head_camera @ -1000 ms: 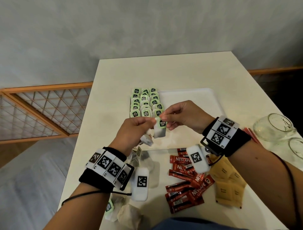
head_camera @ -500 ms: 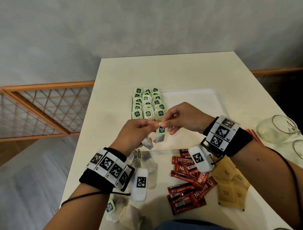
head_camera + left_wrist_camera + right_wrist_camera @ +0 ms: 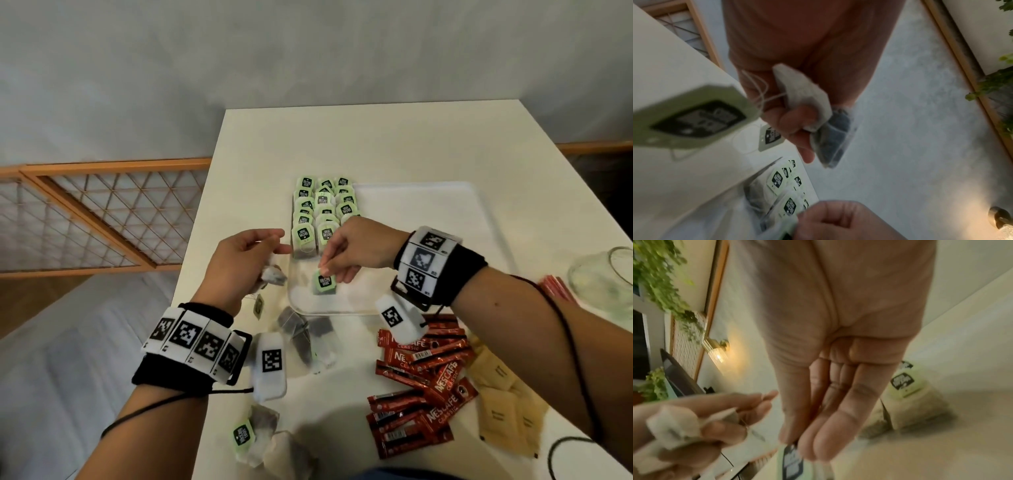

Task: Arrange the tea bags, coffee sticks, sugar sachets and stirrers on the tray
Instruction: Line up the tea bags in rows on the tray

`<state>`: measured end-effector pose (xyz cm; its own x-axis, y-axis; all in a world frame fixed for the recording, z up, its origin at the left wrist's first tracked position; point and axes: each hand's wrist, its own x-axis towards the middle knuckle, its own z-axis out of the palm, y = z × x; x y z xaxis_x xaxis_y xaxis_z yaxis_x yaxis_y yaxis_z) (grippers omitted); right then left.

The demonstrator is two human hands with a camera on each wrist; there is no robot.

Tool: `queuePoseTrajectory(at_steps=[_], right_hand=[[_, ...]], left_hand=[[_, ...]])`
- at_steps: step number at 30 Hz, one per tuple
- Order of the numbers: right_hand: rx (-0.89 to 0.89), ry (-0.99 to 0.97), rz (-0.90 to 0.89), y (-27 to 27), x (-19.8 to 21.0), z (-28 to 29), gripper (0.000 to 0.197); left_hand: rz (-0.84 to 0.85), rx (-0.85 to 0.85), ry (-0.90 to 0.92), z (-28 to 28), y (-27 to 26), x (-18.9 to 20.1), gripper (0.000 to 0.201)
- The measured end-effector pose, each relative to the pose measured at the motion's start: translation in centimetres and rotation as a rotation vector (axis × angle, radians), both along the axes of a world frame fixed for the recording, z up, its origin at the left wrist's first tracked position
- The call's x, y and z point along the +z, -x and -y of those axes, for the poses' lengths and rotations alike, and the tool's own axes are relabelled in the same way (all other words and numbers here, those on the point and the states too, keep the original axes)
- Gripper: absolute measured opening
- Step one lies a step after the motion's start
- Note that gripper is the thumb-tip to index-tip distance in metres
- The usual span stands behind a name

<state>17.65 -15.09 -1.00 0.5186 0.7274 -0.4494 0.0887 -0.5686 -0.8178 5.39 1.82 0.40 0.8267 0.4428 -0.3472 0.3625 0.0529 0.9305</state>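
A white tray (image 3: 445,205) lies mid-table with several green-tagged tea bags (image 3: 323,209) in rows along its left side. My right hand (image 3: 346,260) pinches one tea bag (image 3: 323,282) by its green tag just above the tray's near-left part. My left hand (image 3: 253,253) is left of the tray and grips other tea bags (image 3: 830,129) in its curled fingers, a tag (image 3: 258,305) dangling on a string below. Loose tea bags (image 3: 305,332) lie in front of the tray. Red coffee sticks (image 3: 421,383) and tan sugar sachets (image 3: 503,404) lie at the near right.
More tea bags (image 3: 260,435) sit at the table's near edge. A glass jar (image 3: 606,274) lies on its side at the right, with red-striped stirrers (image 3: 555,287) beside it. An orange lattice railing (image 3: 96,212) runs left of the table.
The hands have parted: my right hand has lowered its tea bag toward the tray, and my left hand has drawn away to the left with its bags.
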Motion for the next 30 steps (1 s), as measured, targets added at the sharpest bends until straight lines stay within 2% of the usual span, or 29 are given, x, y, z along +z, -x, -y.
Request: queuePoseTrajectory(at_steps=[4, 8, 17, 24, 27, 30], right_hand=[[-0.125, -0.008, 0.116, -1.1, -1.5, -2.8, 0.009], [-0.248, -0.049, 0.109, -2.0, -1.8, -4.0, 0.011], [-0.226, -0.054, 0.122, -2.7, -2.0, -4.9, 0.011], [-0.286, -0.081, 0.134, -2.5, -1.4, -4.1, 0.024], [-0.331, -0.114, 0.23, -2.2, -0.2, -2.6, 0.025], [-0.356, -0.23, 0.275, -0.9, 0.9, -0.4, 0.023]], left_hand=[[-0.014, 0.007, 0.005, 0.0, -0.2, -0.1, 0.019], [-0.025, 0.007, 0.005, -0.2, -0.3, -0.5, 0.018], [-0.052, 0.023, 0.046, -1.1, -0.8, -1.6, 0.018], [-0.051, -0.023, 0.167, -0.5, -1.1, -1.8, 0.019], [-0.045, -0.043, 0.251, 0.2, -1.4, -1.7, 0.021], [-0.036, -0.068, 0.292, 1.1, -1.7, -1.6, 0.023]])
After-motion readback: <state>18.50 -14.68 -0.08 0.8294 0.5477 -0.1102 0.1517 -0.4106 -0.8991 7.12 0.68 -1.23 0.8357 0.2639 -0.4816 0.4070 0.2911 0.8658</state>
